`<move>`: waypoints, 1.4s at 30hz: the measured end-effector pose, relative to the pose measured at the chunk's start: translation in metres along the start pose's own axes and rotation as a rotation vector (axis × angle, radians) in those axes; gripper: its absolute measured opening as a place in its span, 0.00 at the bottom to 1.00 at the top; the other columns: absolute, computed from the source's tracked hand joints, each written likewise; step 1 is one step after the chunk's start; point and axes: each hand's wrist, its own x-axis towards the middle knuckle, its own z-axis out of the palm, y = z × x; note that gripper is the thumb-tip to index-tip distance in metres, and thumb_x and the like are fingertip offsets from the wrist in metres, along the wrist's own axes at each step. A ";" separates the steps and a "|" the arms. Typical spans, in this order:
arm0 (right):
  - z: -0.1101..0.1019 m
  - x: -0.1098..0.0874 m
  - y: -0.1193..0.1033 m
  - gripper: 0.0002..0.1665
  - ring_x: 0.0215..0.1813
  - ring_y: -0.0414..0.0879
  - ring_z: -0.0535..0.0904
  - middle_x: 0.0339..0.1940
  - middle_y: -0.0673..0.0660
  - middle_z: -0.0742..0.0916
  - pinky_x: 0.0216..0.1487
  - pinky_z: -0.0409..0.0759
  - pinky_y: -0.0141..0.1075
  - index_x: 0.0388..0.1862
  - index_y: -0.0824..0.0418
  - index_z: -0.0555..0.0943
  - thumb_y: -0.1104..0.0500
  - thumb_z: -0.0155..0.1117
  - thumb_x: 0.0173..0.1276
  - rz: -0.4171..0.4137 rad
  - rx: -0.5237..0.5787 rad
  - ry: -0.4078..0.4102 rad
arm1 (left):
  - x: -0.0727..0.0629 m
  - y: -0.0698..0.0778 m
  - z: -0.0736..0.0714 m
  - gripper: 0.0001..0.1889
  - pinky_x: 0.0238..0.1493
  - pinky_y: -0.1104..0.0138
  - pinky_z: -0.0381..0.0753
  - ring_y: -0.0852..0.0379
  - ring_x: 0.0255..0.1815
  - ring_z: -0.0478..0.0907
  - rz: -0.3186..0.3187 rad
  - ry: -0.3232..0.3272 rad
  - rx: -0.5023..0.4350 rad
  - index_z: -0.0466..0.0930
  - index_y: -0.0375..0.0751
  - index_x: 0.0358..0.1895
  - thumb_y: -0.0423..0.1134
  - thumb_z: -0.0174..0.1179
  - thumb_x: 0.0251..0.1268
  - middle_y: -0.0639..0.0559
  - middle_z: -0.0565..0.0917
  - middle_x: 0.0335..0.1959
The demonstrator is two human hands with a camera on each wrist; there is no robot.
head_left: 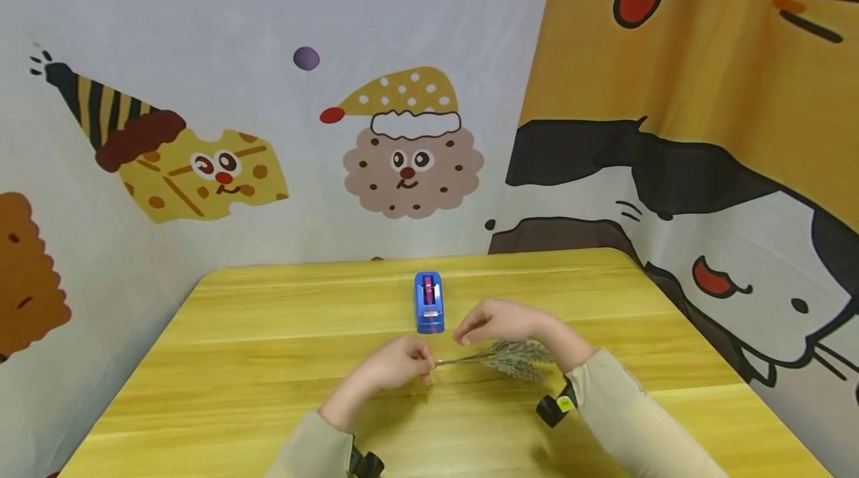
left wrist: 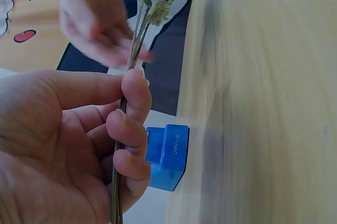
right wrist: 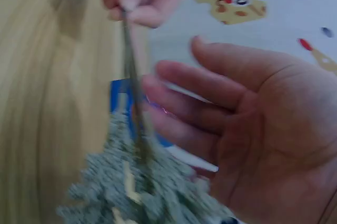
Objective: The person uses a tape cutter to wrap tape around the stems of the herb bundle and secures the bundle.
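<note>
My left hand (head_left: 400,364) grips a small bunch of dried flowers (head_left: 517,359) by its thin stems (left wrist: 136,45). In the left wrist view the fingers (left wrist: 138,92) curl round the stems, with the thumb along them. The grey-green heads (right wrist: 152,187) point to the right in the head view. My right hand (head_left: 502,320) hovers beside the stems, holding nothing. Its fingers (right wrist: 195,84) are loosely spread and relaxed in the right wrist view. Just beyond both hands stands a blue tape dispenser (head_left: 430,320) with a pinkish roll in it.
The yellow wood-grain table (head_left: 268,336) runs back to a cartoon-printed cloth (head_left: 235,53) hanging behind and at the sides. A dark wrist camera (head_left: 552,411) sits on my right wrist and another (head_left: 367,464) on the left.
</note>
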 end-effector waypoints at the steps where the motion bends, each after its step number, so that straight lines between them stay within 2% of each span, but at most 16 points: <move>1: 0.001 0.005 0.003 0.14 0.46 0.42 0.82 0.45 0.52 0.88 0.50 0.79 0.35 0.50 0.63 0.85 0.58 0.61 0.70 0.005 -0.026 -0.040 | 0.000 0.000 0.000 0.06 0.26 0.67 0.65 0.59 0.24 0.67 0.002 -0.003 -0.001 0.79 0.32 0.32 0.32 0.56 0.66 0.51 0.82 0.24; 3: 0.005 0.013 0.005 0.13 0.43 0.38 0.82 0.42 0.50 0.88 0.48 0.79 0.33 0.47 0.63 0.86 0.59 0.63 0.69 0.019 -0.054 -0.109 | 0.000 0.000 0.000 0.06 0.26 0.67 0.66 0.59 0.24 0.67 0.004 -0.007 -0.003 0.79 0.32 0.32 0.31 0.57 0.66 0.51 0.82 0.24; 5: 0.009 0.019 0.007 0.11 0.38 0.39 0.83 0.39 0.51 0.89 0.45 0.79 0.32 0.44 0.63 0.87 0.60 0.64 0.67 0.019 -0.057 -0.160 | 0.000 0.000 -0.001 0.05 0.26 0.67 0.66 0.59 0.24 0.68 0.004 -0.009 -0.008 0.79 0.32 0.32 0.31 0.57 0.65 0.52 0.82 0.24; 7: 0.013 0.024 0.007 0.09 0.35 0.43 0.83 0.35 0.52 0.89 0.42 0.79 0.31 0.41 0.63 0.87 0.61 0.65 0.65 0.018 -0.044 -0.175 | 0.000 0.000 -0.001 0.05 0.26 0.67 0.67 0.58 0.24 0.68 0.004 -0.007 -0.012 0.79 0.32 0.32 0.31 0.57 0.64 0.53 0.82 0.24; 11: 0.020 0.027 0.007 0.05 0.31 0.47 0.83 0.29 0.54 0.89 0.39 0.81 0.33 0.36 0.65 0.88 0.66 0.66 0.63 0.016 -0.010 -0.161 | 0.000 0.000 -0.002 0.05 0.26 0.66 0.67 0.58 0.25 0.69 0.001 -0.007 -0.016 0.79 0.32 0.32 0.31 0.58 0.64 0.53 0.82 0.23; 17: 0.030 0.026 0.007 0.05 0.27 0.49 0.85 0.22 0.54 0.87 0.35 0.84 0.42 0.30 0.69 0.86 0.70 0.64 0.63 0.070 0.087 -0.125 | 0.001 -0.001 -0.001 0.03 0.25 0.68 0.69 0.58 0.24 0.70 -0.001 -0.007 0.008 0.80 0.34 0.31 0.30 0.59 0.62 0.52 0.82 0.24; 25: 0.035 0.026 0.004 0.07 0.18 0.44 0.80 0.16 0.54 0.85 0.27 0.83 0.42 0.24 0.66 0.86 0.71 0.66 0.60 0.123 0.029 -0.025 | 0.002 -0.006 -0.001 0.02 0.27 0.58 0.82 0.50 0.24 0.79 -0.016 -0.031 -0.082 0.79 0.30 0.32 0.27 0.57 0.60 0.48 0.82 0.24; 27: 0.037 0.026 0.003 0.07 0.17 0.44 0.80 0.15 0.54 0.85 0.26 0.83 0.43 0.22 0.66 0.85 0.71 0.67 0.59 0.133 0.022 -0.003 | 0.003 -0.007 -0.001 0.02 0.27 0.59 0.82 0.50 0.23 0.80 -0.022 -0.036 -0.084 0.79 0.31 0.32 0.26 0.57 0.59 0.48 0.82 0.24; 30: 0.040 0.027 0.003 0.07 0.17 0.42 0.78 0.15 0.53 0.84 0.24 0.80 0.39 0.21 0.64 0.85 0.71 0.68 0.58 0.138 -0.001 0.020 | 0.003 -0.009 -0.001 0.02 0.26 0.60 0.82 0.52 0.21 0.79 -0.025 -0.045 -0.090 0.79 0.32 0.31 0.26 0.58 0.59 0.49 0.82 0.24; 34: 0.040 0.027 0.001 0.09 0.17 0.42 0.74 0.15 0.51 0.84 0.20 0.71 0.31 0.19 0.61 0.85 0.69 0.69 0.58 0.115 -0.042 0.049 | 0.004 -0.011 -0.003 0.01 0.25 0.60 0.81 0.54 0.20 0.78 -0.017 -0.050 -0.095 0.79 0.34 0.31 0.27 0.60 0.59 0.50 0.83 0.24; 38: 0.038 0.027 0.000 0.08 0.18 0.42 0.72 0.16 0.53 0.84 0.20 0.67 0.29 0.21 0.62 0.86 0.67 0.67 0.60 0.089 -0.076 0.058 | 0.004 -0.012 -0.004 0.00 0.26 0.58 0.80 0.51 0.22 0.78 -0.002 -0.049 -0.098 0.78 0.34 0.31 0.28 0.59 0.58 0.50 0.83 0.25; 42: 0.038 0.027 -0.001 0.08 0.17 0.38 0.70 0.17 0.55 0.84 0.20 0.65 0.28 0.22 0.62 0.86 0.67 0.66 0.60 0.068 -0.120 0.052 | 0.004 -0.012 -0.005 0.03 0.25 0.58 0.79 0.49 0.24 0.78 0.005 -0.036 -0.094 0.78 0.37 0.30 0.26 0.60 0.56 0.49 0.83 0.25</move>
